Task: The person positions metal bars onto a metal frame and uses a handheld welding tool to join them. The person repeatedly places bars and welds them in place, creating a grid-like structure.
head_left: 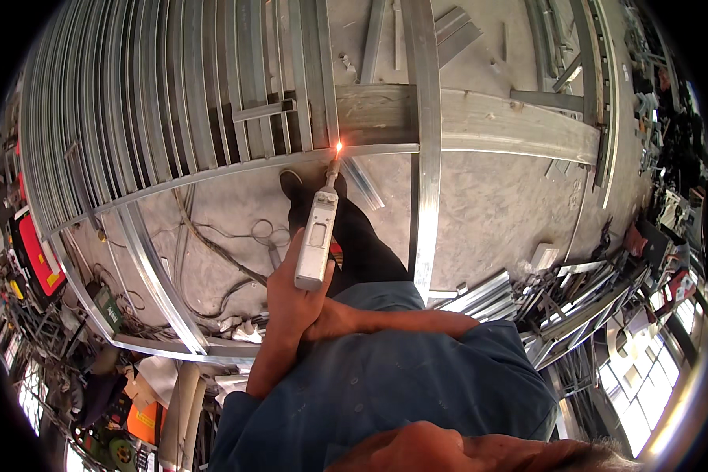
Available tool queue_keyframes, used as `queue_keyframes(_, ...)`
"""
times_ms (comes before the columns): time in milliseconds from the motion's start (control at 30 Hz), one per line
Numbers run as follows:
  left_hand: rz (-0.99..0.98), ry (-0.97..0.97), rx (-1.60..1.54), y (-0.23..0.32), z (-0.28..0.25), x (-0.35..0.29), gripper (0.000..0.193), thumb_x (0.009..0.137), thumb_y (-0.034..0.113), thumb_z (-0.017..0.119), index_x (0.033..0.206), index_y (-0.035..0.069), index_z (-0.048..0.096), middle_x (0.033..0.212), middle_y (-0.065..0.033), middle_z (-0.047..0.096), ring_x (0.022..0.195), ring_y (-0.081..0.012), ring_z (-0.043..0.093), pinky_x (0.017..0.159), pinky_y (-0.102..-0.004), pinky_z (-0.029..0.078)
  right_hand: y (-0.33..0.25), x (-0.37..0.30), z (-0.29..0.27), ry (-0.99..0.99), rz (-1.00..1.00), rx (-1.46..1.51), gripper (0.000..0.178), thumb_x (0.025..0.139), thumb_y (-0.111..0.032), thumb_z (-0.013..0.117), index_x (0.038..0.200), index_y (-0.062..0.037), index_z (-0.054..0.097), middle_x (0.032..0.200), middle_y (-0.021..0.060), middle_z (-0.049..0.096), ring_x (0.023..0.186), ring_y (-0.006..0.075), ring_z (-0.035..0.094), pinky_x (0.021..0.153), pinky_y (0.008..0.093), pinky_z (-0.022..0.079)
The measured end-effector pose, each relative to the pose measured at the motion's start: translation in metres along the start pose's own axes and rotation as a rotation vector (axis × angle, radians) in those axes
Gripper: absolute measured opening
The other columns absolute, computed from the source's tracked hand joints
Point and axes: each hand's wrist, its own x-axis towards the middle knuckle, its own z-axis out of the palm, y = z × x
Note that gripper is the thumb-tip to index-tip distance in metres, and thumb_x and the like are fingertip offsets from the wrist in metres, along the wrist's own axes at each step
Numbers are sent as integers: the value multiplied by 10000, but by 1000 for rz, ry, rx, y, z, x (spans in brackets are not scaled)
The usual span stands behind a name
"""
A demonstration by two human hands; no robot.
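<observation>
My left hand (290,289) is closed around a white handheld welding gun (317,242), pointed away from me. A bright orange spark (339,147) glows at its nozzle, where a grey metal slat meets the front rail (236,167) of a metal frame. Long parallel metal slats (189,86) lie side by side across the frame's left part. My right hand (330,320) lies against my left wrist, below the gun's back end; its fingers are hidden there.
A wide metal beam (429,181) runs lengthwise right of the gun. Cables (224,256) lie on the floor at left, near a red case (38,256). Stacked metal profiles (484,299) lie at right. My shoe (291,183) stands just inside the rail.
</observation>
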Motion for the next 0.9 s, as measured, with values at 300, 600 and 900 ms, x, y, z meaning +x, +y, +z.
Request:
queue_keyframes(300, 33, 1, 21, 5, 4, 4, 571, 910, 221, 733, 1398, 17, 520, 1182, -179, 697, 1071, -354, 700, 863, -392, 567, 0, 0, -3, 16, -18, 9, 520, 800, -140, 732, 1262, 42, 581, 1178, 173, 680, 1157, 264, 625, 975, 361, 498)
queue_keyframes(600, 49, 0, 47, 7, 5, 5, 547, 916, 212, 723, 1393, 35, 523, 1181, -166, 696, 1066, -350, 701, 854, -390, 569, 1, -2, -5, -5, 10, -3, 522, 806, -125, 725, 1282, 23, 571, 1167, 155, 679, 1096, 234, 634, 915, 348, 523)
queue_keyframes(900, 73, 22, 74, 4, 0, -8, 621, 890, 217, 747, 1414, -12, 506, 1192, -202, 696, 1049, -358, 712, 838, -404, 573, 38, -2, 8, 60, 18, 87, 496, 810, -144, 743, 1257, 22, 605, 1167, 180, 703, 1141, 263, 654, 950, 364, 525)
